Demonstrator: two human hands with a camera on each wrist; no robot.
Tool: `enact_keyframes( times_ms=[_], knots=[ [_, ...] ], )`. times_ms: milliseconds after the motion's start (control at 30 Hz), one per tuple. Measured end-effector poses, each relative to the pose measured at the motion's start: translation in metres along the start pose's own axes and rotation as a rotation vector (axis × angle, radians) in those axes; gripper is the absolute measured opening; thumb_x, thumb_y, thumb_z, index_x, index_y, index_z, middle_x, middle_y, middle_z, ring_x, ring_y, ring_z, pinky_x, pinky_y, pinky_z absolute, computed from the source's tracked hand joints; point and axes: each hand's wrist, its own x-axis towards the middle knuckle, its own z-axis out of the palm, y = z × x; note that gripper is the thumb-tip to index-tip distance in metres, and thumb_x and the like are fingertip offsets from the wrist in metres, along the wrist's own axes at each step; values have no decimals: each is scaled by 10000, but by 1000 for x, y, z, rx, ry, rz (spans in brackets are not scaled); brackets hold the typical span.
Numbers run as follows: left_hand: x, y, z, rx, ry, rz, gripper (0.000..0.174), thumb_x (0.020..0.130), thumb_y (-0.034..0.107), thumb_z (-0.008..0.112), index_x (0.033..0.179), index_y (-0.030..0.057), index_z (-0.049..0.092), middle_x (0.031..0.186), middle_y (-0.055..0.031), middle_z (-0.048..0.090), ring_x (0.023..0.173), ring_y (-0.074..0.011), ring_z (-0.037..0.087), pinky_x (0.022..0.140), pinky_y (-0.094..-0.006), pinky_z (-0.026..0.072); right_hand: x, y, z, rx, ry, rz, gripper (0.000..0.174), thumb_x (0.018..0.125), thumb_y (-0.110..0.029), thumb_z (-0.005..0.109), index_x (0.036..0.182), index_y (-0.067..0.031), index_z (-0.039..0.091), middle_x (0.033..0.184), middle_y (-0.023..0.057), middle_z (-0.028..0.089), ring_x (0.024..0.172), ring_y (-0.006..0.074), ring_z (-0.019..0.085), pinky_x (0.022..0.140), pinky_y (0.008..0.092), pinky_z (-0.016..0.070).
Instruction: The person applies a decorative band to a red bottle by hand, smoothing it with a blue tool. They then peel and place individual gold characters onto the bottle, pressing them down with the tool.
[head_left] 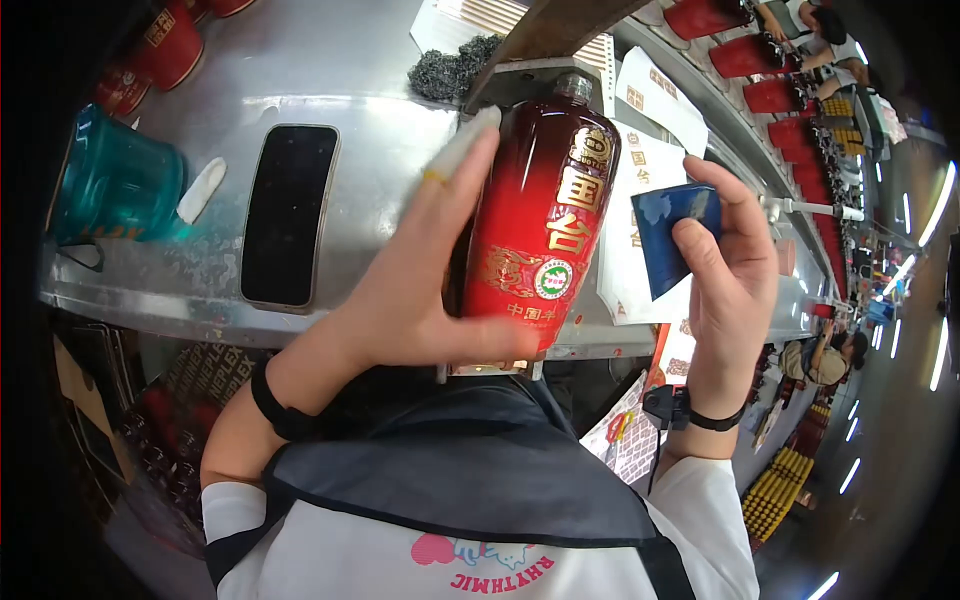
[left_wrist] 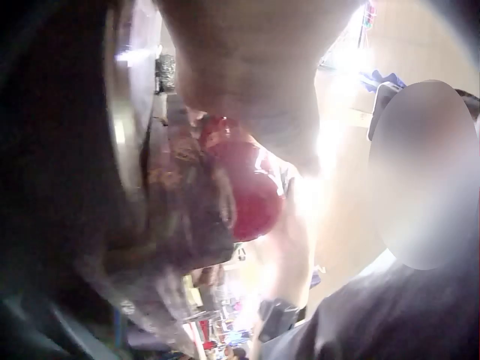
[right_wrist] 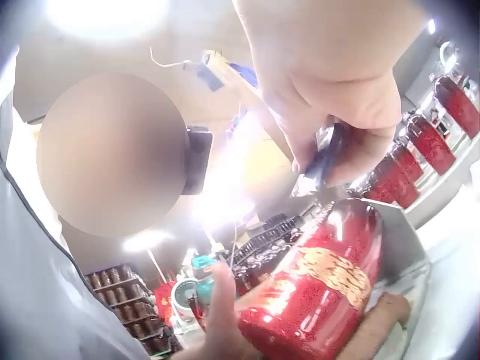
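Observation:
A red bottle (head_left: 515, 215) with gold lettering and a round green-and-white mark lies in a grey metal holder (head_left: 530, 72), its neck pointing away from me. Along its left side stretch the straight fingers of my left hand (head_left: 415, 285), whose blurred thumb crosses over the bottle's lower end in the head view. White covers wrap its fingertips. To the right of the bottle, my right hand (head_left: 735, 255) pinches a small blue flat piece (head_left: 665, 235) with pale worn patches between thumb and fingers. The right wrist view shows this hand above the bottle's shoulder (right_wrist: 352, 221).
A black phone (head_left: 290, 215), a white finger cover (head_left: 203, 190) and a teal container (head_left: 125, 180) are on the metal table to the left. Dark steel wool (head_left: 450, 68) sits beyond the left fingers. Printed label sheets (head_left: 640, 170) lie right of the bottle; red bottles (head_left: 745, 55) line the far right.

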Motion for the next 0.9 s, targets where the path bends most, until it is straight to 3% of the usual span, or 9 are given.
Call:
enact_keyframes(
  times_ms=[67,100,167,233,300,367,467,533,900],
  knots=[
    [11,2,11,-360,214,-204,1082,780,354,862,1561,-53,232,1441,-264,430,1327,-338,498,1096,-425,417,-6,19,-11,87,-28,146,207,1045,-99,550,1198,6,641,998,3,654,907,34,558,795,187,447],
    [21,15,8,-419,223,-299,960,834,258,811,1546,-70,256,1339,-228,489,1253,-282,547,1050,-389,454,-7,30,-13,113,-64,188,206,1062,-141,527,1157,0,644,977,-6,644,871,28,538,760,188,433],
    [27,19,13,-393,201,-308,918,862,199,773,1560,-54,232,1401,-213,447,1298,-270,512,1079,-381,435,-7,46,-12,75,-124,273,261,1090,-219,476,1044,-20,638,884,-36,608,764,20,487,700,199,408],
    [33,21,15,-336,162,-328,849,918,80,697,1588,-21,186,1526,-185,363,1389,-246,442,1136,-364,397,-6,45,5,91,-157,293,182,1039,-209,591,1010,-30,597,819,-33,599,732,21,497,680,181,402],
    [32,18,16,-334,148,-322,846,923,88,697,1588,-24,184,1529,-188,359,1384,-246,449,1134,-366,397,-7,47,18,91,-139,316,185,1005,-194,657,1030,-32,571,796,-28,598,726,22,507,668,177,401],
    [31,16,18,-332,144,-321,843,929,95,696,1587,-27,183,1532,-192,355,1378,-247,456,1132,-367,398,-7,47,26,147,-89,197,329,916,-135,768,1092,-35,509,764,-11,610,710,27,538,648,175,411],
    [31,13,22,-335,159,-298,829,943,105,689,1584,-35,182,1524,-196,369,1366,-242,466,1124,-365,403,-7,49,27,159,-88,215,448,867,-109,813,1147,-28,473,743,-3,617,703,32,561,642,187,429],
    [31,10,28,-337,262,-271,883,898,260,755,1545,-74,256,1319,-217,497,1221,-269,558,1028,-360,458,-6,51,26,161,-85,214,440,868,-119,814,1136,-26,477,741,-3,619,700,33,561,638,186,430],
    [33,10,30,-300,296,-250,822,922,251,726,1519,-103,287,1304,-233,507,1197,-283,569,1012,-351,463,-9,52,33,112,-35,182,417,880,-160,810,1111,-28,489,729,-6,611,676,27,550,601,184,419]
  ],
)
